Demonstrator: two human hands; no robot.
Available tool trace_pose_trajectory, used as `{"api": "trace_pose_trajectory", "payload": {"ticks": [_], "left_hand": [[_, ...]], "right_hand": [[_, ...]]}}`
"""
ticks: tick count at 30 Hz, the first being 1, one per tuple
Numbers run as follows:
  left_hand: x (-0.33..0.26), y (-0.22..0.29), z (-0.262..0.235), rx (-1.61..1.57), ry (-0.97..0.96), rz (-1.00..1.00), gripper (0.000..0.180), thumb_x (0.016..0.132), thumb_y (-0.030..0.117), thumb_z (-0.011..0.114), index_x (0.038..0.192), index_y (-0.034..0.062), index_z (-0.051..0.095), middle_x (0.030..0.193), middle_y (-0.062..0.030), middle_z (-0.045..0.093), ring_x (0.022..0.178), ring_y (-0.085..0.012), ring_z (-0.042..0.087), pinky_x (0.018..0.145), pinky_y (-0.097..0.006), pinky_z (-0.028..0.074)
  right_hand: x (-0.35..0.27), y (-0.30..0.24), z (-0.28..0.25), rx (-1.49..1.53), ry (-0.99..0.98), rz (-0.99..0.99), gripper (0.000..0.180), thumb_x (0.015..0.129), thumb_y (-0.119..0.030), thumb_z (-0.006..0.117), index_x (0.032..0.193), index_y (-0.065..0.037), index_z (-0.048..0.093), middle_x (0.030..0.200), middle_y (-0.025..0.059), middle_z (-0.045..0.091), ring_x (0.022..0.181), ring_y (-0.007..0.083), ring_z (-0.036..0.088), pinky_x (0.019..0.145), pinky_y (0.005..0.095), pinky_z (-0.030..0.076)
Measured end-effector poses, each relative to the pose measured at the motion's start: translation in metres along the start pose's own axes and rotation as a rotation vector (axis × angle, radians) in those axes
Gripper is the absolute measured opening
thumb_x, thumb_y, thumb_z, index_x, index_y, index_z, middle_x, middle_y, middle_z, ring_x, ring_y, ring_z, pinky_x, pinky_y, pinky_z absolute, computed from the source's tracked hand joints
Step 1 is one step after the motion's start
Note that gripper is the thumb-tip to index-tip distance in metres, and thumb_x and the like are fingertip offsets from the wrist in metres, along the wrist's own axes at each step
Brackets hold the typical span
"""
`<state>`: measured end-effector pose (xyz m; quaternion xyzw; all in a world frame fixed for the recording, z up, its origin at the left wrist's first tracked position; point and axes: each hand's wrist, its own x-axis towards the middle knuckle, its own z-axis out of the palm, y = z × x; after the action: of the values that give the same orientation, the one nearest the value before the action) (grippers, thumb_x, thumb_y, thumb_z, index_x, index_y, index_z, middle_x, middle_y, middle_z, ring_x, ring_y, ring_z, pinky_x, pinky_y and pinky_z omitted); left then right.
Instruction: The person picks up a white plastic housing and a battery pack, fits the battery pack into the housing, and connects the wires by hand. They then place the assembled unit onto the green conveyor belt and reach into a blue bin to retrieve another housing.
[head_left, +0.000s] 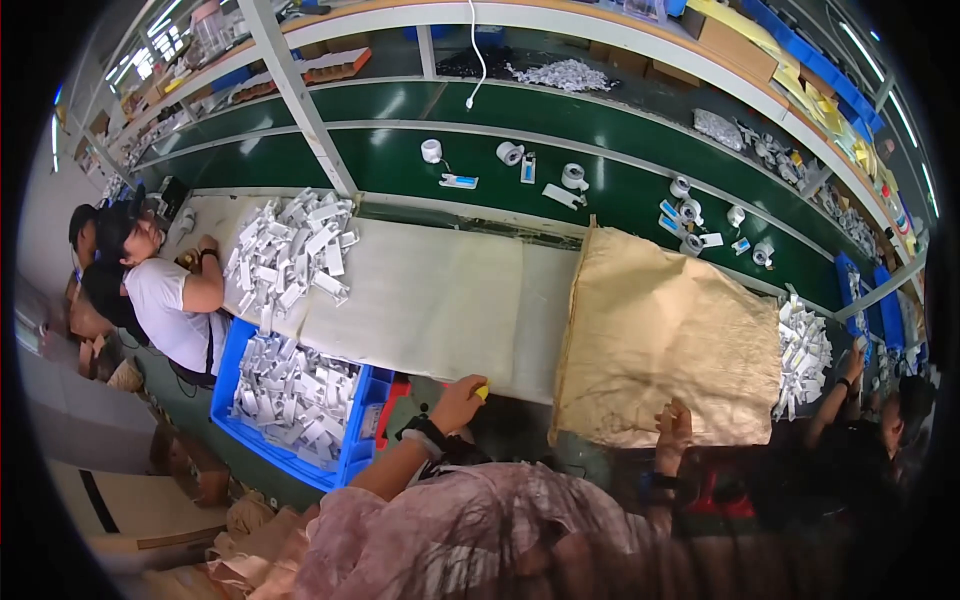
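My left hand (459,404), with a dark band at the wrist, is over the near edge of the pale worktable (420,290). Its fingers are closed around a small yellow object (483,391), mostly hidden in the grip. My right hand (675,424) is raised in front of the near edge of a large tan paper sack (665,330). The fingers there are curled in; whatever they may hold is too small to make out. The sack lies flat and creased on the right part of the table.
White plastic parts are heaped on the table's left (295,250) and right (802,350), and fill a blue bin (226,385) below. White round devices (573,177) sit on the green conveyor (390,160). One person (170,300) works at left, another (850,410) at right.
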<state>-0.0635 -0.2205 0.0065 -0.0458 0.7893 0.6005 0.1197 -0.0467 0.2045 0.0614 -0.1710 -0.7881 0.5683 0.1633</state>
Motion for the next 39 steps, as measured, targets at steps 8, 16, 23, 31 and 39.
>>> {"api": "trace_pose_trajectory", "payload": {"ticks": [8, 16, 23, 31, 39], "left_hand": [[0.067, 0.006, -0.022, 0.072, -0.198, -0.014, 0.035, 0.080, 0.002, 0.053, 0.115, -0.0020, 0.057, 0.103, -0.0179, 0.065, 0.085, -0.0251, 0.067, 0.078, -0.034, 0.052], [0.077, 0.002, -0.034, 0.046, -0.252, -0.059, 0.037, 0.081, 0.002, 0.053, 0.117, -0.0043, 0.056, 0.100, -0.0160, 0.066, 0.081, -0.0219, 0.068, 0.076, -0.032, 0.051], [0.092, 0.003, -0.076, -0.051, -0.155, -0.199, 0.033, 0.085, 0.003, 0.050, 0.116, -0.0049, 0.056, 0.102, -0.0125, 0.066, 0.081, -0.0196, 0.067, 0.076, -0.030, 0.051], [0.135, -0.012, -0.166, -0.281, -0.134, -0.072, 0.030, 0.091, 0.006, 0.046, 0.117, -0.0027, 0.056, 0.098, -0.0086, 0.065, 0.077, -0.0147, 0.064, 0.065, -0.026, 0.050], [0.172, 0.005, -0.274, -0.260, -0.288, -0.207, 0.034, 0.087, 0.001, 0.042, 0.118, -0.0017, 0.056, 0.071, -0.0089, 0.060, 0.055, -0.0131, 0.057, 0.055, -0.026, 0.047]], "right_hand": [[-0.008, -0.097, 0.189, -0.761, -0.483, -0.797, 0.034, 0.075, -0.024, 0.069, 0.106, -0.010, 0.068, 0.122, 0.0148, 0.054, 0.126, 0.0387, 0.040, 0.106, 0.0571, 0.027], [0.075, -0.001, 0.148, -1.079, -0.582, -0.681, 0.055, 0.072, -0.037, 0.067, 0.121, -0.014, 0.058, 0.125, 0.0096, 0.053, 0.132, 0.0300, 0.035, 0.111, 0.0532, 0.019], [0.083, -0.025, 0.136, -0.990, -0.674, -0.588, 0.037, 0.075, -0.031, 0.067, 0.106, -0.010, 0.064, 0.115, 0.0130, 0.058, 0.117, 0.0344, 0.048, 0.100, 0.0502, 0.035], [0.084, -0.145, 0.312, -0.508, -0.972, -0.367, 0.027, 0.088, -0.032, 0.063, 0.098, -0.007, 0.069, 0.089, 0.0130, 0.069, 0.076, 0.0288, 0.065, 0.068, 0.0370, 0.052], [0.184, -0.146, 0.620, -0.452, -0.718, -0.690, 0.050, 0.078, -0.018, 0.069, 0.122, -0.002, 0.051, 0.120, 0.0195, 0.055, 0.110, 0.0379, 0.054, 0.090, 0.0439, 0.048]]}}
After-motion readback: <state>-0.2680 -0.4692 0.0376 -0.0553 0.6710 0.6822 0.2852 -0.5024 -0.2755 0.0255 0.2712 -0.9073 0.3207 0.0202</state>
